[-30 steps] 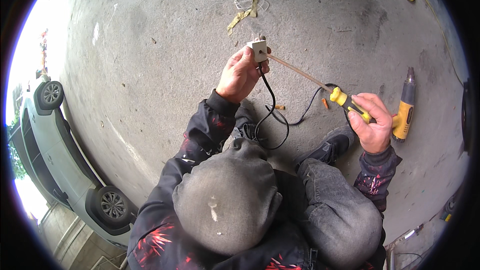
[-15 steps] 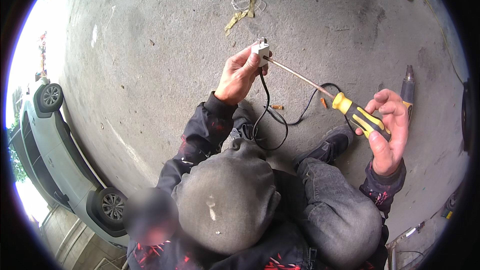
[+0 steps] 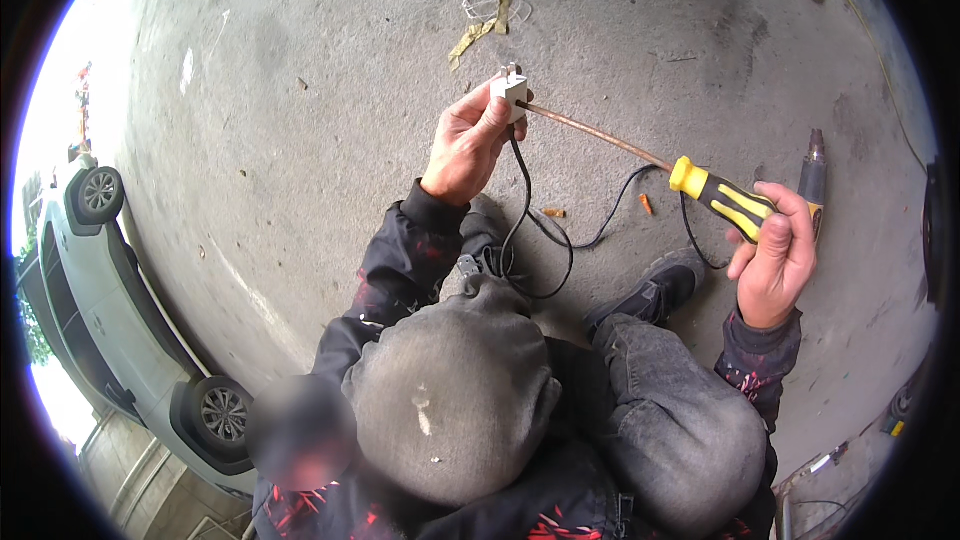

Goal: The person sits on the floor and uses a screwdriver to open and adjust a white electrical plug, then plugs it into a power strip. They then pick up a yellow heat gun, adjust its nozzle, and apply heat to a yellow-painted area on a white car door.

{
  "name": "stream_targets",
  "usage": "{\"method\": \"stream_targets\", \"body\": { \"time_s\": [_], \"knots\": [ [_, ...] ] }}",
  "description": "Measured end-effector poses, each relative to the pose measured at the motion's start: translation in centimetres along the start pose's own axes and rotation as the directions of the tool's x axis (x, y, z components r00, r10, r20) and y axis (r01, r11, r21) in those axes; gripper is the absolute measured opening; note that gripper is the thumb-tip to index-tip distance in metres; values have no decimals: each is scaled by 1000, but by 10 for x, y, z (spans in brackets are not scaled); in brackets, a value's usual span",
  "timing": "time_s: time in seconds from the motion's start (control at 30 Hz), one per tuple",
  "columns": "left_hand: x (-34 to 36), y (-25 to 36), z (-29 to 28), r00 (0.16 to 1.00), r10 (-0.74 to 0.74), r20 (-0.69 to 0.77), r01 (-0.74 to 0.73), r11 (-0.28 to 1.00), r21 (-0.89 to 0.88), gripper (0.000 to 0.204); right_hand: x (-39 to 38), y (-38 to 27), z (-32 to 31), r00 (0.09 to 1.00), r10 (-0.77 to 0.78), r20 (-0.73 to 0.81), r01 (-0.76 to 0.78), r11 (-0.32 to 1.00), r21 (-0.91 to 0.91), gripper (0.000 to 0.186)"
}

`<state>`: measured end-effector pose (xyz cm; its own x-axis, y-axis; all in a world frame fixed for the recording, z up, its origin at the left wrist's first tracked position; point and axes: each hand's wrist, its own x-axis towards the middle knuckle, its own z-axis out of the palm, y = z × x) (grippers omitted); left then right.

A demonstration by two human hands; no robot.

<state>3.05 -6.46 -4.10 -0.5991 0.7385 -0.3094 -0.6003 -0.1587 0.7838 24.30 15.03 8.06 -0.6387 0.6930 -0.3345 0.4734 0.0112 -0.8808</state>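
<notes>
White plug (image 3: 509, 92) slightly leftward, in fingertip pinch of left hand (image 3: 466, 152); screwdriver (image 3: 733, 202) in right hand (image 3: 778, 258)

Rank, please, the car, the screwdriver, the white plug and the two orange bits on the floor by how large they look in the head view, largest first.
1. Car
2. Screwdriver
3. White plug
Smallest: left orange bit and right orange bit, too alike to rank.

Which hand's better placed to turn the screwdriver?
Likely the right hand: it grips the screwdriver by its handle, while the left hand is occupied holding the white power plug.
</notes>
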Motion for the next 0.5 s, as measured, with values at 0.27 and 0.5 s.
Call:
{"method": "stream_targets", "body": {
  "time_s": [0.27,0.5],
  "knots": [
    [3,4,3,1000,16,12,-16,1000,16,40,2,5,-3,959,-261,110,257,965,54,41],
    [3,2,2,1000,16,-26,-16,1000,1,34,3,20,-1,980,-199,-18,198,948,251,36]
  ]
}}
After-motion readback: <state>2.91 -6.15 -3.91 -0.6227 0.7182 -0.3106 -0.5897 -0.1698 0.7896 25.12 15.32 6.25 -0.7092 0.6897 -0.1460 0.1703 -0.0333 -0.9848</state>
